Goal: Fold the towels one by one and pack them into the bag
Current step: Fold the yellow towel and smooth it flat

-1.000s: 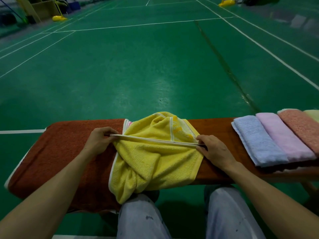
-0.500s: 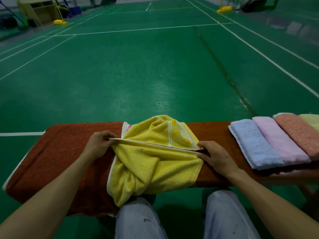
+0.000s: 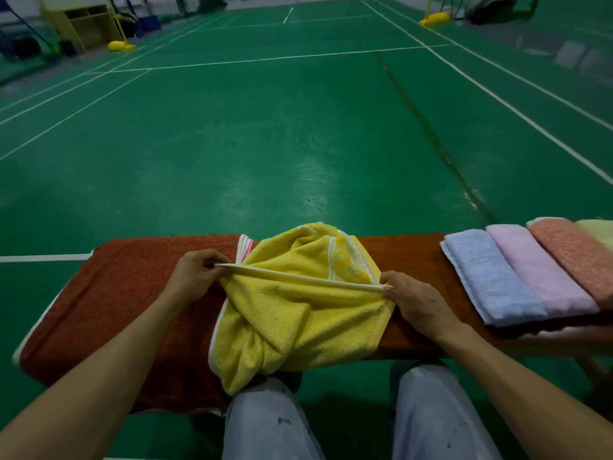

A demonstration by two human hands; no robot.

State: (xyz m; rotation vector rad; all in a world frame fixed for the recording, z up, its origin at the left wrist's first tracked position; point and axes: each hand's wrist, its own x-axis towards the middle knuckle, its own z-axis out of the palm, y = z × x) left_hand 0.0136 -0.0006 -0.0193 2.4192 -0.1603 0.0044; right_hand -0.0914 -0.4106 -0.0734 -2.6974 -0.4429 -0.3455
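Yellow towel [image 3: 298, 323] lay bunched mid-counter [image 3: 414, 257], hanging over the near edge. The left hand [image 3: 190, 280] pinched one end of its white hem [image 3: 298, 277] in closed fingers [image 3: 214, 255]; the right hand [image 3: 418, 302] pinched the other. Folded towels [image 3: 491, 280] lay at the right end.

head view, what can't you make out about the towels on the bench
- The bag: nowhere in the head view, so its place is unknown.
- Pale towel: cut off by the right edge of the head view.
- Striped cloth: only an edge shows in the head view; the yellow towel covers the rest.
- Things along the far wall: too small and blurred in the head view to name.
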